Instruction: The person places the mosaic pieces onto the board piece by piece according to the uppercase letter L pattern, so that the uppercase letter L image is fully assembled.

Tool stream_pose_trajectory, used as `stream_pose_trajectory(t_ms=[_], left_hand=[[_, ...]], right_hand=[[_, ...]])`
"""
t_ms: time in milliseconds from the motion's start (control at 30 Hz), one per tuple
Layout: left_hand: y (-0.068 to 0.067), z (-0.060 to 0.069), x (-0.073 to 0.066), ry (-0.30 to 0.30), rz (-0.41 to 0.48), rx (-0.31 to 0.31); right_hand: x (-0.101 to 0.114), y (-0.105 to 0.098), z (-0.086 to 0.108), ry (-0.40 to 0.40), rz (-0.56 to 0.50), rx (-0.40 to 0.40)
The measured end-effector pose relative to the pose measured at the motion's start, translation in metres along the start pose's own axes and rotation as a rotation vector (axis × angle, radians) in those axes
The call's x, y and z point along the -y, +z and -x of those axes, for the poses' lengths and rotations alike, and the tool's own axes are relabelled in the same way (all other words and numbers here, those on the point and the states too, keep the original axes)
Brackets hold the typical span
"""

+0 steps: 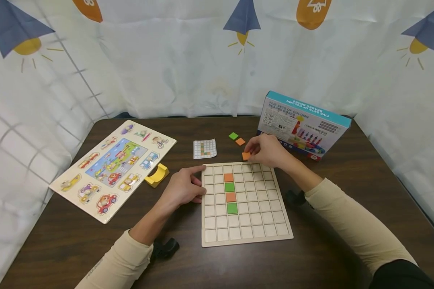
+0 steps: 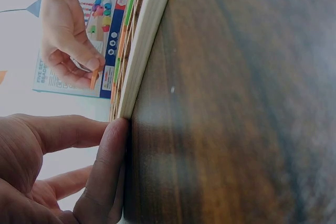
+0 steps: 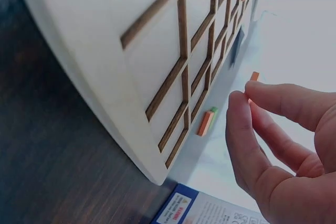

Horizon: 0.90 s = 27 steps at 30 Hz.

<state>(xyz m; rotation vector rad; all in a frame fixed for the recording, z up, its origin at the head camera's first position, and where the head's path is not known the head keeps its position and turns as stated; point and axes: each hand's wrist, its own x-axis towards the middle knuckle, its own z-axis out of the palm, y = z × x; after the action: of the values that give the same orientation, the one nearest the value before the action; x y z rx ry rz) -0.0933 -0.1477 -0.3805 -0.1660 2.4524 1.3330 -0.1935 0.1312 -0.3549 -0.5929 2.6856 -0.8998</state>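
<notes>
A pale wooden grid board (image 1: 253, 220) lies on the table, with orange and green square tiles set in one column; an orange tile (image 1: 228, 177) is the topmost. My right hand (image 1: 267, 150) pinches another orange tile (image 1: 246, 156) between thumb and fingertips, above the board's far edge. In the right wrist view that held tile (image 3: 254, 76) pokes out past the fingertips. My left hand (image 1: 183, 186) touches the board's left edge, its fingers fairly straight. Beyond the board lie a loose green tile (image 1: 233, 136), a loose orange tile (image 1: 240, 141) and a small printed pattern card (image 1: 205, 149).
At the left, a wooden picture puzzle board (image 1: 130, 138) rests tilted on a yellow curved block (image 1: 157, 176). A cardboard toy box (image 1: 304, 124) stands at the back right, behind my right hand. A white patterned curtain (image 1: 188, 60) hangs behind the dark table (image 1: 238, 265).
</notes>
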Motion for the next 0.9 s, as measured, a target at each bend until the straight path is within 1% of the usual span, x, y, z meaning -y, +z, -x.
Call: stream_pose_trajectory(t_ms=[167, 467, 700, 900], left_hand=[[0.0, -0.001, -0.001, -0.004, 0.003, 0.001], [0.0, -0.001, -0.002, 0.003, -0.002, 0.004], [0.0, -0.001, -0.003, 0.0, -0.008, 0.006], [-0.001, 0.0, -0.003, -0.01, -0.021, 0.002]], right_hand=[[0.001, 0.001, 0.004, -0.005, 0.007, -0.004], [0.006, 0.002, 0.013, 0.007, -0.015, 0.026], [0.014, 0.005, 0.025, 0.002, -0.044, 0.03], [0.024, 0.008, 0.035, -0.012, -0.041, 0.046]])
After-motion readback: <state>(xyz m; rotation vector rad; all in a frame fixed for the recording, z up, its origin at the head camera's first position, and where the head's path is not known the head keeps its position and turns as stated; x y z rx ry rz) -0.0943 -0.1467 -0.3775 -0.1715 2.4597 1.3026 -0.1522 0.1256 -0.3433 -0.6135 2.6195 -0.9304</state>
